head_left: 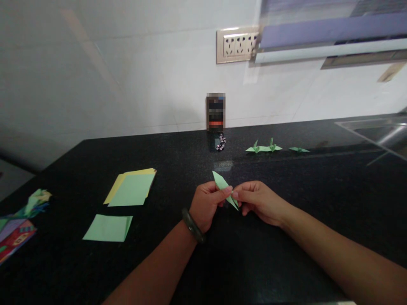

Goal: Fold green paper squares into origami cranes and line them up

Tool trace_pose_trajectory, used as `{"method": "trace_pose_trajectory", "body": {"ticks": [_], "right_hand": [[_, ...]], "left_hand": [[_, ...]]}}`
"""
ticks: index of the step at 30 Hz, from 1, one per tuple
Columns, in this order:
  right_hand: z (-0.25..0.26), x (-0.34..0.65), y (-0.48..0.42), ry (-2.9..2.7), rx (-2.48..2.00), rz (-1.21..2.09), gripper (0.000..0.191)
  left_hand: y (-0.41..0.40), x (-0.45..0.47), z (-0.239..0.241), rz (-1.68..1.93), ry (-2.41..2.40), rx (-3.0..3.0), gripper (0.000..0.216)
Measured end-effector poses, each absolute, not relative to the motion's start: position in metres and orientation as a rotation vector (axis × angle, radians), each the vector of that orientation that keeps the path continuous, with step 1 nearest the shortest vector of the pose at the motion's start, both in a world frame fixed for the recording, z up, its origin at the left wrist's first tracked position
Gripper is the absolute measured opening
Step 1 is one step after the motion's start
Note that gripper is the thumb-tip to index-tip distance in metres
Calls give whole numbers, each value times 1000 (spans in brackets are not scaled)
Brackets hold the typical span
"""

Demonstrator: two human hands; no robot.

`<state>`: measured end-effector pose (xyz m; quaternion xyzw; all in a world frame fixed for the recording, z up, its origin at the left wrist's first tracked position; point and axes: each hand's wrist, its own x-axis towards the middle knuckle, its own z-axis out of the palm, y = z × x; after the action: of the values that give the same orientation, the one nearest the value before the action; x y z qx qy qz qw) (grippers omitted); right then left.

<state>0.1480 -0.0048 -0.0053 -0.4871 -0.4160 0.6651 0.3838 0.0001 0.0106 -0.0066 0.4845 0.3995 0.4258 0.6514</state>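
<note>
The left hand (205, 205) and right hand (262, 201) pinch folded green paper (220, 180), hiding part of it. Near the desk's (229, 267) left edge, a red packet (19, 240) is cut off.

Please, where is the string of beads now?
In the head view, the string of beads lies slightly right of centre, on the counter, in front of the upright device.

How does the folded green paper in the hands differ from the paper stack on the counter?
Shape: the folded green paper is a narrow, pointed form, while the paper stack is made of flat, broad sheets.
Support: the folded green paper is in the left hand, with the right hand at its edge; the paper stack lies on the counter.
Colour: the folded green paper shows only pale green; the paper stack also shows yellow.
Both include pale green paper.
</note>
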Motion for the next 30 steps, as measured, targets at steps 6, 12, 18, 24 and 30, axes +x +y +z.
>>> {"method": "trace_pose_trajectory", "body": {"ticks": [6, 12, 18, 24, 30], "right_hand": [[-5, 148, -5, -1044, -1246, 1713, 24], [-5, 146, -6, -1086, -1263, 1664, 21], [-1, 145, -5, -1179, -1315, 1625, 12], [-1, 146, -5, -1223, -1334, 1599, 13], [0, 152, -5, -1357, -1325, 1618, 10]], "left_hand": [[10, 1, -8, 967, 879, 1103, 18], [7, 4, -8, 1000, 885, 1081, 18], [7, 5, -5, 1037, 920, 1070, 21], [6, 5, -4, 1045, 942, 1081, 21], [10, 3, -5, 1094, 976, 1066, 24]]}}
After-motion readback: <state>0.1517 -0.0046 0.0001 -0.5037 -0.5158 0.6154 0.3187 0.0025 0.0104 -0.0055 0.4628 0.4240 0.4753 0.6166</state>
